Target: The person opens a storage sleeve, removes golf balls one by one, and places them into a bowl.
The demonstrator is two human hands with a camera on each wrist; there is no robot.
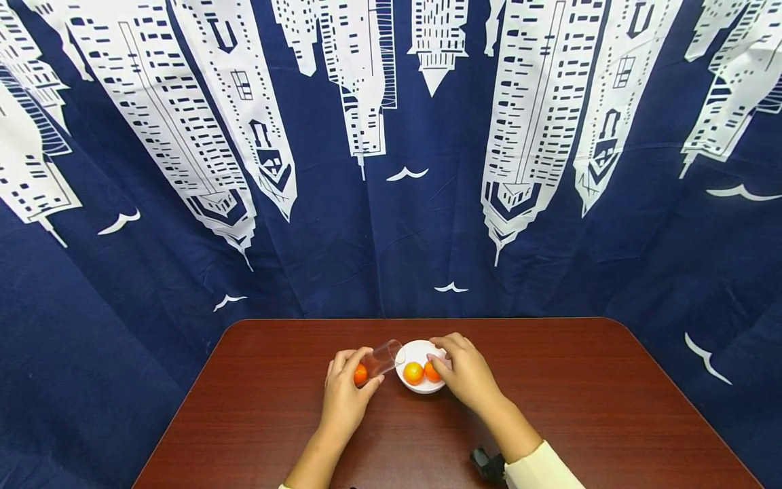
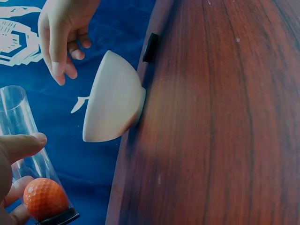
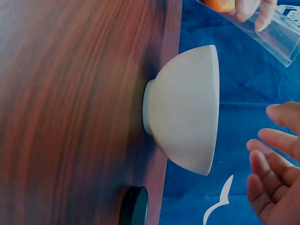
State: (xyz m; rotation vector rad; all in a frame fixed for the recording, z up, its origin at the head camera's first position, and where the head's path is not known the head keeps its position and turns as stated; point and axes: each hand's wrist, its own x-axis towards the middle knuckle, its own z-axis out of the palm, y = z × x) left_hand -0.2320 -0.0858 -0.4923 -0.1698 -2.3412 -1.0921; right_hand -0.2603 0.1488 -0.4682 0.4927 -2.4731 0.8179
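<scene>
My left hand (image 1: 343, 397) grips a clear tube (image 1: 386, 356), tilted with its open mouth near the left rim of a white bowl (image 1: 421, 389). At the tube's lower end, by a black base (image 2: 58, 217), sits a dimpled orange golf ball (image 2: 45, 198). A yellow-orange ball (image 1: 413, 373) and an orange ball (image 1: 431, 371) lie in the bowl; my right hand partly covers the second in the head view. Above the bowl's right side hovers my right hand (image 1: 469, 377), fingers loosely bent, with nothing between them in the right wrist view.
The bowl stands upright on a reddish-brown wooden table (image 1: 244, 421). A small black round piece (image 3: 134, 206) lies on the table beside the bowl. Behind the far edge hangs a dark blue cloth (image 1: 415, 238) printed with white buildings and birds. A black device (image 1: 487, 465) is at my right wrist.
</scene>
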